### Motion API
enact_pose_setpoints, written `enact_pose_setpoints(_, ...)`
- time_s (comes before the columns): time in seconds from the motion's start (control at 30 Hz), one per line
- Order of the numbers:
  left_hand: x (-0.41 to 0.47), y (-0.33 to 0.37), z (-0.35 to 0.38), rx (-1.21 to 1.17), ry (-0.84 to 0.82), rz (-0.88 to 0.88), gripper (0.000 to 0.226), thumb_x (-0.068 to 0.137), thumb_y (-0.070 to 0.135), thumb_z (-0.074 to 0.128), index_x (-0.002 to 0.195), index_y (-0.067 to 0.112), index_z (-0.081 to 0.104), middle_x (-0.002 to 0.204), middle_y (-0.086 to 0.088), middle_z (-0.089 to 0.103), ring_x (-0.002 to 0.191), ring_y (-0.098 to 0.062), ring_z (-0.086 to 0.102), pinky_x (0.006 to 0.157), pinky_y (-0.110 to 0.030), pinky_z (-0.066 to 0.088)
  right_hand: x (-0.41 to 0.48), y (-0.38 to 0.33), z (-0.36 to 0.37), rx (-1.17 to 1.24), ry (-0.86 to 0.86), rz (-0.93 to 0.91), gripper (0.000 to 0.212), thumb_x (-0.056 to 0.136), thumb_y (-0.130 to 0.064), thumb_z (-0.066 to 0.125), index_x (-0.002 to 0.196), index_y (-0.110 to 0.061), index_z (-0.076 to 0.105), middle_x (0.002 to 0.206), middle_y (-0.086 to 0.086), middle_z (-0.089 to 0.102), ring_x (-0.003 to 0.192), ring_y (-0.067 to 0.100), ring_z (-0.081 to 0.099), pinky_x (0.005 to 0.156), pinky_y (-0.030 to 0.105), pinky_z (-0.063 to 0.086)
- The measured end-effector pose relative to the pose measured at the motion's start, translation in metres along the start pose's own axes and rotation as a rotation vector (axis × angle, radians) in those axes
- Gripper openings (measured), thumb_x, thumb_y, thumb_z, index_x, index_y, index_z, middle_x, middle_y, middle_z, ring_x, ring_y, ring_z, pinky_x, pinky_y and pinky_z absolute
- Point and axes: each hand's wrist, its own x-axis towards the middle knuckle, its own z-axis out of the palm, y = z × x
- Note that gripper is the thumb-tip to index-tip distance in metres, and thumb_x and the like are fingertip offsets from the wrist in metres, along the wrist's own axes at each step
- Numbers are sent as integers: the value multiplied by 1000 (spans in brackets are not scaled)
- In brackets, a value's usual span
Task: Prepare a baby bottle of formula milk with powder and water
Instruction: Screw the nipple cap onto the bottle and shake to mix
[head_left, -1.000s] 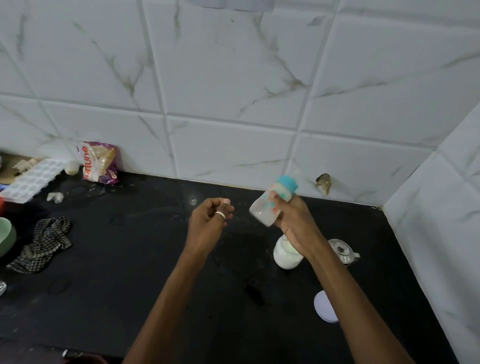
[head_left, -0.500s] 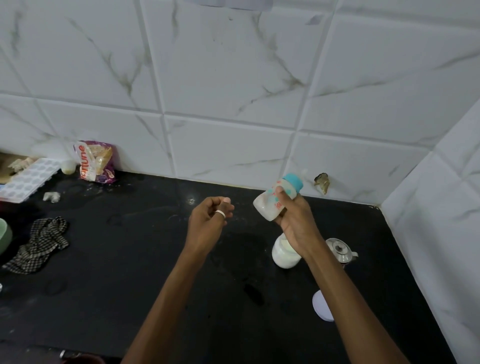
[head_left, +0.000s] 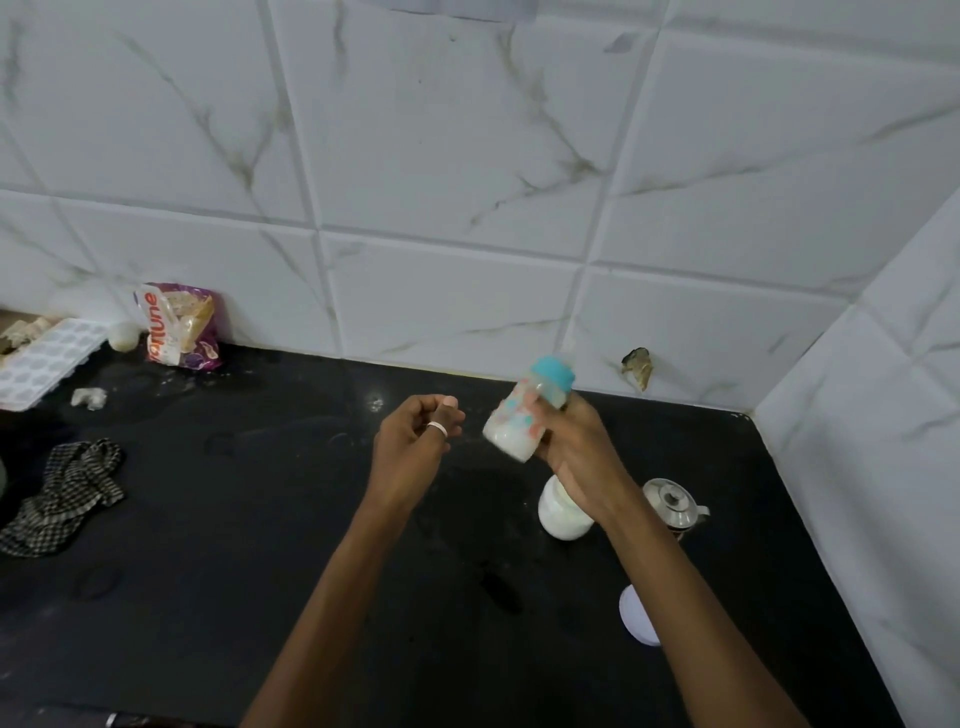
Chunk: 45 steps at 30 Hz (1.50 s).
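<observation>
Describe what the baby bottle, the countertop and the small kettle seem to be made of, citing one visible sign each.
Baby bottle: probably clear plastic, since white milk shows through the printed wall; its teal collar looks like matte plastic.
Countertop: likely polished black stone, given faint speckles and dull reflections.
Small kettle: apparently shiny metal, judging by its mirror-like silver lid.

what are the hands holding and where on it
The right hand grips the baby bottle around its body, below the teal cap. The left hand is loosely curled, holding nothing visible.

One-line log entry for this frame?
phase: shaking | right hand: grips capped baby bottle, tilted, milky | left hand: empty, curled | counter: white jar
</observation>
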Motion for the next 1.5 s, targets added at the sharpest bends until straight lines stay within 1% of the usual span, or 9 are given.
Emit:
enact_pose_setpoints(0.5,4,0,-3,-18,20,-11,10,102,27,62,107,21,70,98,1,78,90,-11,75,73,-22,57,4,3,-4,-166,-6,36,56,78,-34,79,127,-16,61,124,11,70,117,29,68,95,51,58)
enact_pose_setpoints(0.57,4,0,-2,-20,23,-9,11,102,28,62,106,21,70,98,1,78,89,-10,75,73,-22,56,6,2,-3,-22,47,5,52,81,-30,76,127,-13,59,120,12,69,113,27,69,88,45,62)
enact_pose_setpoints(0.67,5,-2,-2,-5,17,-13,12,102,27,62,107,20,70,98,1,78,91,-11,75,75,-24,57,0,4,0,-210,-52,65,40,90,-16,74,126,-15,58,118,8,69,107,21,71,83,36,63)
enact_pose_setpoints(0.87,6,-3,-2,-8,24,-8,12,103,24,62,108,17,70,98,-1,78,89,-11,74,75,-23,57,3,6,-4,-105,42,38,67,72,-24,85,130,-9,56,123,20,67,107,27,73,76,43,63)
enact_pose_setpoints(0.97,7,-3,-3,-1,19,-10,13,102,26,62,109,19,70,100,0,78,92,-11,75,77,-25,58,-1,10,-3,-298,-82,96,56,81,-16,84,129,-18,55,121,14,67,107,24,72,79,40,63)
enact_pose_setpoints(1.1,6,-1,-3,-4,31,-4,12,102,26,62,108,19,70,99,0,78,88,-7,74,77,-25,58,0,5,-4,-142,22,37,35,87,-18,79,118,-15,62,113,12,73,102,23,75,79,41,63)
enact_pose_setpoints(1.23,6,0,-5,8,17,2,13,103,26,61,111,19,69,101,0,78,92,-10,75,82,-30,61,-3,6,-3,-382,-76,84,38,84,-19,82,118,-15,66,111,7,75,101,19,75,77,34,63)
enact_pose_setpoints(1.4,5,-2,-6,6,34,-4,12,102,28,63,108,20,70,99,1,78,91,-12,75,81,-30,60,-1,-3,0,-151,116,-17,41,81,-28,82,115,-12,66,107,9,75,96,18,76,69,33,62)
enact_pose_setpoints(1.5,5,-3,-6,13,23,-3,13,102,29,62,109,21,70,99,1,78,92,-12,75,80,-29,59,-7,-2,5,-344,-26,70,34,81,-27,82,111,-19,67,103,0,76,94,11,75,71,26,60)
